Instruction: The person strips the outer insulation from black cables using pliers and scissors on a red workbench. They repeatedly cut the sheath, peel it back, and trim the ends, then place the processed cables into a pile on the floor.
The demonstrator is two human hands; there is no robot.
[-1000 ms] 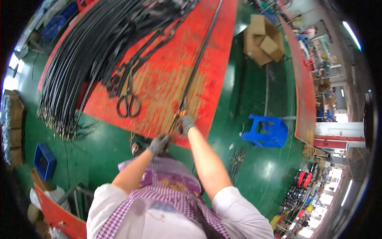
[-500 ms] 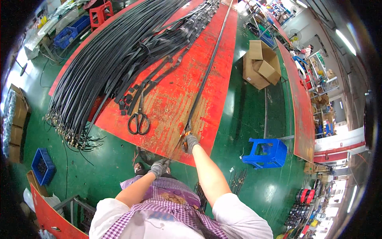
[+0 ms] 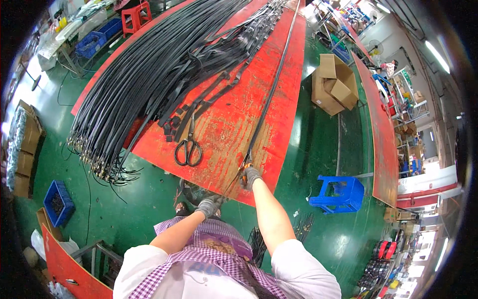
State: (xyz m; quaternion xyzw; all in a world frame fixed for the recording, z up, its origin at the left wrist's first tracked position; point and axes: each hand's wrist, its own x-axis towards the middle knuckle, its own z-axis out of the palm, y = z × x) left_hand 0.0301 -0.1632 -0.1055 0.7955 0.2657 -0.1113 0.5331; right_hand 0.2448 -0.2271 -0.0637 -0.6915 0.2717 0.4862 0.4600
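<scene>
A long thin black strip (image 3: 271, 94) runs down the right side of the long red table (image 3: 226, 124) to its near edge. My right hand (image 3: 250, 175), in a grey glove, is closed on the strip's near end on the table, with a small orange tool at the fingers. My left hand (image 3: 210, 205), also gloved, grips the strip's loose end just below the table's near edge. Black scissors (image 3: 188, 149) lie on the table left of my right hand. A large bundle of black strips (image 3: 149, 79) covers the table's left side.
A blue plastic stool (image 3: 338, 193) stands on the green floor to the right. Open cardboard boxes (image 3: 333, 84) sit further back beside a second red table (image 3: 378, 129). A blue crate (image 3: 57, 202) and stacked cartons (image 3: 22, 149) are at the left. A red stool (image 3: 137, 15) stands at the back.
The view has tilted so the table sits lower and nearer in frame. My right hand has reached further up along the strip, and my left hand has dropped back below the table edge.
</scene>
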